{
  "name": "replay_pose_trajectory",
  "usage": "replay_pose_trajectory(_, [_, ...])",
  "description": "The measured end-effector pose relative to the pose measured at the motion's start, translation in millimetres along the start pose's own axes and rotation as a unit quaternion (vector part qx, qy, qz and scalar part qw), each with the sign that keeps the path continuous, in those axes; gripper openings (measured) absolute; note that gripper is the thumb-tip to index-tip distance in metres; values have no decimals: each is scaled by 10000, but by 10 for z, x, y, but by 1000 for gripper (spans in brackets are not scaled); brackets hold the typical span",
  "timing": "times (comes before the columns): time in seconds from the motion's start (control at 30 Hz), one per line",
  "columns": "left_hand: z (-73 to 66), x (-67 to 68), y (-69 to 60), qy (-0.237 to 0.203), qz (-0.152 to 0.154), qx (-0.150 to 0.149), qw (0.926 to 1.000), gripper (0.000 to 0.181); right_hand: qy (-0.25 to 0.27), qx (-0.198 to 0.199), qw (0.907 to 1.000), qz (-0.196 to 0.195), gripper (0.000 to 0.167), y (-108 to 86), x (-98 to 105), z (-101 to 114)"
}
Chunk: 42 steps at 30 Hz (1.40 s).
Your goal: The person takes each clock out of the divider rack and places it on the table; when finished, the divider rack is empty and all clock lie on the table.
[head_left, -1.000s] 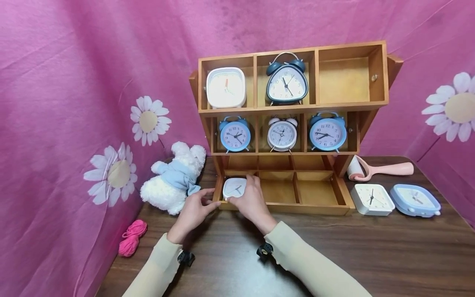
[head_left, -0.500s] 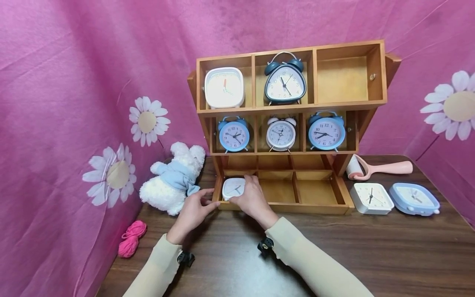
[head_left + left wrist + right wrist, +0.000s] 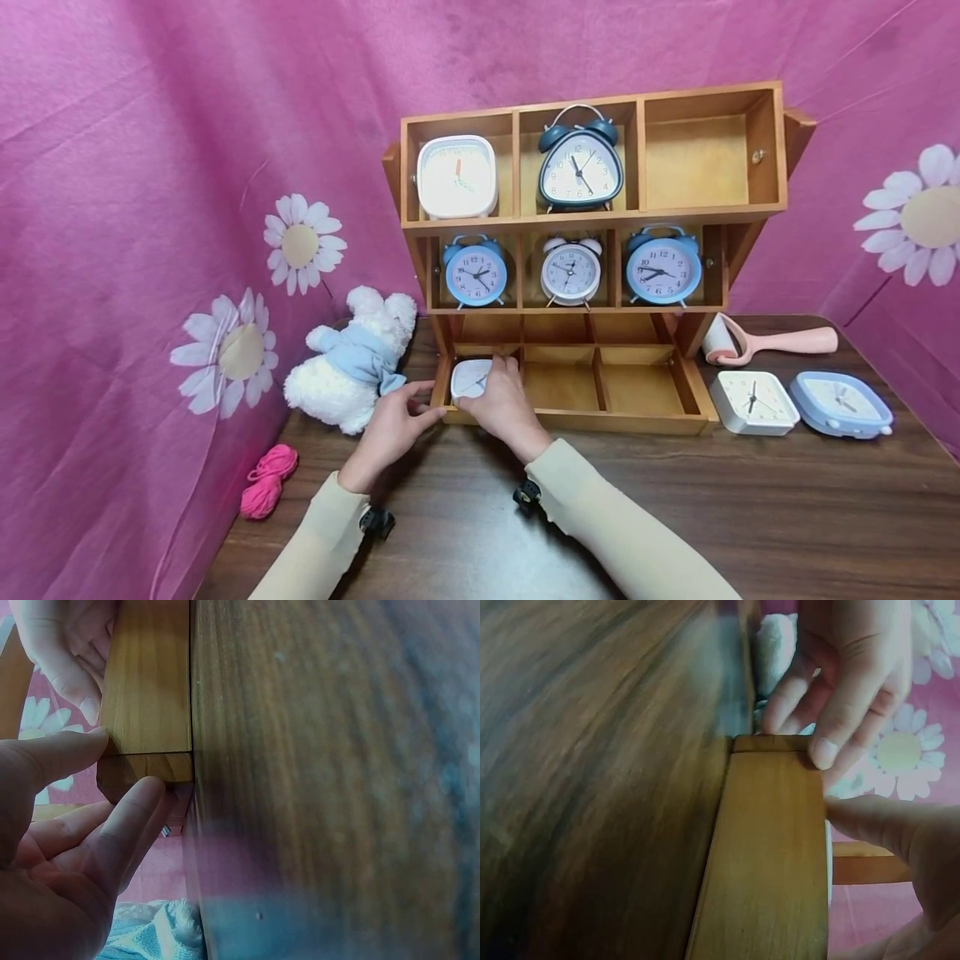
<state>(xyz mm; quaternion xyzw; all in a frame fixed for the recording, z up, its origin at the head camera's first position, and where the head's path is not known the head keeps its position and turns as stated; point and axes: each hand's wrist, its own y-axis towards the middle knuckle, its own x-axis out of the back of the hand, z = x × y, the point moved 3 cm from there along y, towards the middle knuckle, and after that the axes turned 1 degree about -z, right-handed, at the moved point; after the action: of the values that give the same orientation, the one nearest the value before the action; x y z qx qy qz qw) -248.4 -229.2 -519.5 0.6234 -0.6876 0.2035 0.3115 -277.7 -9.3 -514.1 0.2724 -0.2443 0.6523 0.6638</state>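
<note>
Head view bright, glare on tabletop; wrist views dimmer, hazy, partly blurred.

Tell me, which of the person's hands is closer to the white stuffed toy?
The left hand: it is right beside the white stuffed toy, gripping the shelf's front left corner. The right hand is farther away, holding the white clock in the shelf's bottom row.

Creased pink cloth hangs at twelve o'clock, bearing white daisies at nine and three, behind a wood-grain table catching pale light at six.
</note>
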Motion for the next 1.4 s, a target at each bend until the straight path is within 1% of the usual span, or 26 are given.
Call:
replay_pose_trajectory(0.1, [49, -20, 31, 23, 66, 125, 9999, 53, 53, 55, 10000, -35, 116, -11, 28, 30])
replay_pose_trajectory(0.17, [26, -15, 21, 37, 70, 134, 9999, 54, -22, 85, 9999, -61, 115, -12, 27, 38])
replay_pose_trajectory(0.2, [-26, 1, 3, 42, 61, 148, 9999, 54, -85, 108, 9999, -64, 115, -2, 15, 35])
replay_pose_trajectory(0.27, [-208, 58, -65, 31, -2, 40, 10000, 53, -237, 153, 9996, -80, 114, 26, -22, 24])
replay_pose_trajectory(0.37, [-493, 144, -164, 3, -89, 64, 9999, 49, -487, 190, 9986, -89, 115, 73, -82, 3])
replay_pose_trajectory(0.43, [-622, 183, -208, -5, -147, 56, 9999, 47, -538, 214, 9982, -123, 116, 87, -99, 11])
replay_pose_trajectory(0.5, [-648, 191, -219, -3, -166, 95, 9998, 46, -577, 234, 9979, -178, 116, 92, -110, 19])
replay_pose_trajectory(0.67, [-612, 199, -233, -120, -186, -124, 9997, 47, -588, 361, 9971, -332, 114, 77, -114, 32])
replay_pose_trajectory(0.7, [-546, 181, -219, -128, -184, -258, 9994, 47, -580, 388, 9969, -364, 113, 72, -112, 34])
replay_pose_trajectory(0.8, [-504, 180, -204, -219, -154, -438, 9987, 49, -566, 471, 9961, -480, 108, 84, -119, 31])
replay_pose_trajectory(0.9, [-400, 146, -169, -155, -135, -478, 9986, 50, -610, 587, 9946, -606, 107, 95, -137, 25])
replay_pose_trajectory(0.93, [-428, 155, -168, -151, -133, -371, 9991, 50, -639, 627, 9939, -642, 108, 107, -140, 22])
replay_pose_trajectory(0.97, [-414, 149, -159, -112, -129, -329, 9993, 49, -652, 664, 9933, -679, 110, 114, -143, 18])
replay_pose_trajectory(1.03, [-429, 152, -154, -79, -133, -262, 9995, 49, -698, 707, 9927, -690, 112, 123, -139, 20])
replay_pose_trajectory(1.13, [-540, 178, -185, -116, -118, -91, 9998, 47, -731, 761, 9918, -723, 110, 105, -94, 53])
replay_pose_trajectory(1.2, [-610, 190, -206, -128, -116, 9, 9999, 47, -726, 824, 9913, -724, 105, 28, 17, 152])
replay_pose_trajectory(1.23, [-622, 189, -209, -119, -111, 96, 9998, 47, -696, 855, 9913, -717, 103, -28, 89, 217])
replay_pose_trajectory(1.27, [-634, 189, -216, -100, -109, 150, 9998, 47, -779, 928, 9894, -799, 100, -50, 115, 241])
replay_pose_trajectory(1.33, [-650, 191, -222, -61, -117, 216, 9997, 46, -736, 988, 9895, -760, 96, -160, 258, 376])
replay_pose_trajectory(1.4, [-649, 191, -224, -56, -135, 245, 9996, 46, -713, 986, 9897, -753, 95, -214, 337, 445])
